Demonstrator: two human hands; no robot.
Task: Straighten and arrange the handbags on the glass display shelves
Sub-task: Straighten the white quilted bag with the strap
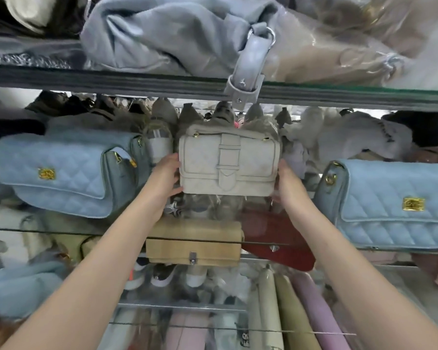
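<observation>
A cream quilted handbag [229, 162] with a front strap and buckle stands upright in the middle of the glass shelf [61, 229]. My left hand [163, 176] grips its left side and my right hand [287, 184] grips its right side. A light blue quilted handbag [68, 173] with a gold clasp sits to the left, angled. Another light blue quilted handbag [395, 205] sits to the right, also angled.
The upper glass shelf [111, 80] carries a grey-blue slouchy bag [167, 34] whose strap [248, 66] hangs over the edge above the cream bag. Below the middle shelf lie a tan clutch [195, 245], a red bag [276, 238] and rolled items [283, 311].
</observation>
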